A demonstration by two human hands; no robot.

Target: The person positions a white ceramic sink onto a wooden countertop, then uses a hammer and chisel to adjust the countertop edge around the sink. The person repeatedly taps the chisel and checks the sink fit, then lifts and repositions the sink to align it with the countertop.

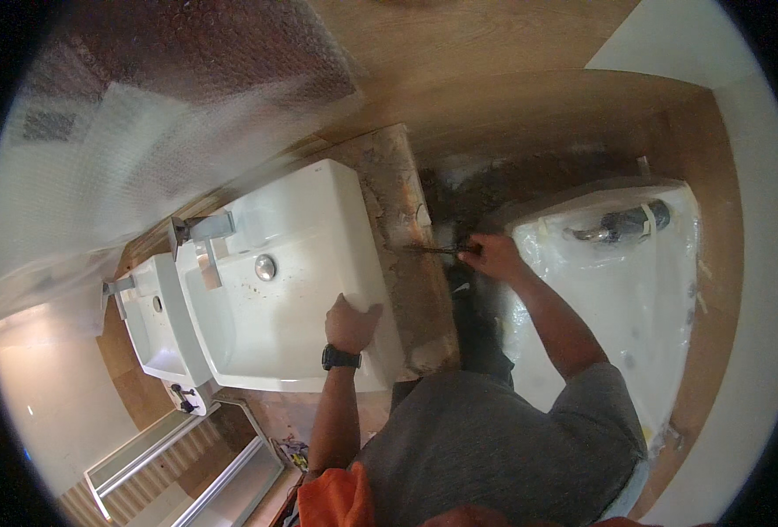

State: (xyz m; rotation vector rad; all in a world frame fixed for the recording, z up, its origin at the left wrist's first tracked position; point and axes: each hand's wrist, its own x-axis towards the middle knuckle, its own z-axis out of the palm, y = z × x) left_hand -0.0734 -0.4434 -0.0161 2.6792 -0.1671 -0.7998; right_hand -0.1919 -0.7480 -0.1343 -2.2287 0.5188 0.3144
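My left hand point(354, 323), with a dark watch above it at the wrist, rests on the white washbasin point(292, 338) near its right rim. Its thumb stands apart from the fingers and nothing is held in it. My right hand point(492, 257) is closed around a slim dark hand tool point(437, 250). The tool points left over the edge of the worn, stained countertop point(415, 307) beside the basin. Its exact kind is too small to make out. A small pale chip point(423, 215) sits on the counter edge just above the tool.
A bathtub point(617, 299) wrapped in clear plastic lies at right, with a dark power tool point(630, 221) on it. A chrome tap point(204, 230) rises behind the basin. Bubble wrap point(187, 114) covers the far left wall or mirror, whose reflection repeats the basin. Dark debris point(468, 193) fills the gap.
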